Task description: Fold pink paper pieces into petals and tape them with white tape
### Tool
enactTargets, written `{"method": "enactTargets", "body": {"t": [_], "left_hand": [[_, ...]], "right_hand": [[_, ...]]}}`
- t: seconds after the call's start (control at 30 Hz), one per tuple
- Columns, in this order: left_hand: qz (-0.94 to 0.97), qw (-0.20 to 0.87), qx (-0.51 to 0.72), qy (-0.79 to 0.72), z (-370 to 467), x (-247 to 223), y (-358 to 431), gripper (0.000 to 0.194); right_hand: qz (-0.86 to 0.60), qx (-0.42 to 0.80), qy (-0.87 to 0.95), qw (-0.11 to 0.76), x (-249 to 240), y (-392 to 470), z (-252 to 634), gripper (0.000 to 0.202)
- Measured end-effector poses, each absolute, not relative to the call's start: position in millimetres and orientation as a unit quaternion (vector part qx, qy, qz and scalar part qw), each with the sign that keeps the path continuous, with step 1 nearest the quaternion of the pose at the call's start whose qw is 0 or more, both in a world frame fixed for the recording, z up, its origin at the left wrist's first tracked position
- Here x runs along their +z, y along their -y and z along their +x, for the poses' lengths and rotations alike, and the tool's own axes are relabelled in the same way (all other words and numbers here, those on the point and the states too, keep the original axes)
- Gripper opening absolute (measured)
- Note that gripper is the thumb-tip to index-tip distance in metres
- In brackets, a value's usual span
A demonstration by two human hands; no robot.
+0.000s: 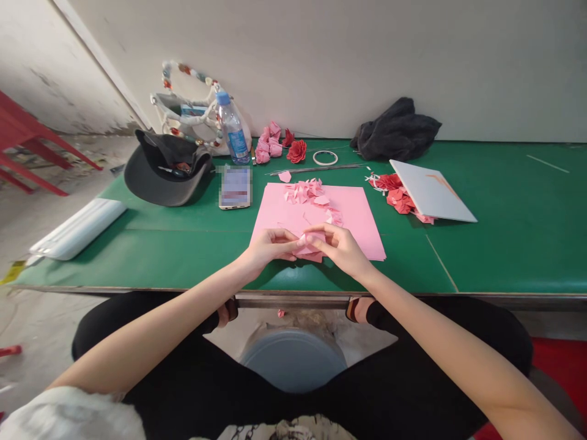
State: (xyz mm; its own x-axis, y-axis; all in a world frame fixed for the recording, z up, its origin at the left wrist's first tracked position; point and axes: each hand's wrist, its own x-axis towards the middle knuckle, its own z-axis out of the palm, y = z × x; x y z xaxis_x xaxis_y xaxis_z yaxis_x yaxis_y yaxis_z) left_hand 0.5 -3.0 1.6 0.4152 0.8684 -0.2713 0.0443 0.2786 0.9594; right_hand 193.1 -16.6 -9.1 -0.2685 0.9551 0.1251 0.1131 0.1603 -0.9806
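Note:
Between my two hands is a piece of folded pink paper [313, 243], pinched from both sides just above the front of the pink sheets. My left hand [274, 245] grips its left side with thumb and fingers. On the other side, my right hand [335, 243] presses its thumb against the paper, fingers behind. A stack of pink paper sheets [360, 214] lies beneath on the green table. Several small folded pink pieces [303, 192] are heaped on the stack's far part, with more pink scraps [334, 216] right behind my right hand.
Behind the stack lie thin wires [316, 169], a roll of tape [325, 158], a red paper rose [296, 151] and pink paper roses [268, 145]. At left are a phone [235, 187], water bottle [235, 131] and dark cap [160, 174]. A white board [433, 192] leans over red paper flowers [398, 200] at right.

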Motion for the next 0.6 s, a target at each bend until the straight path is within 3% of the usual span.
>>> {"method": "enactTargets", "body": {"t": [0.23,0.6], "left_hand": [[0.545,0.644,0.307,-0.441,4.0,0.8,5.3,0.027],[0.551,0.646,0.290,-0.441,3.7,-3.0,5.8,0.029]], "right_hand": [[-0.429,0.531,0.601,0.416,-11.8,16.9,190.5,0.023],[-0.460,0.412,0.677,0.400,-8.1,17.1,192.6,0.017]]}}
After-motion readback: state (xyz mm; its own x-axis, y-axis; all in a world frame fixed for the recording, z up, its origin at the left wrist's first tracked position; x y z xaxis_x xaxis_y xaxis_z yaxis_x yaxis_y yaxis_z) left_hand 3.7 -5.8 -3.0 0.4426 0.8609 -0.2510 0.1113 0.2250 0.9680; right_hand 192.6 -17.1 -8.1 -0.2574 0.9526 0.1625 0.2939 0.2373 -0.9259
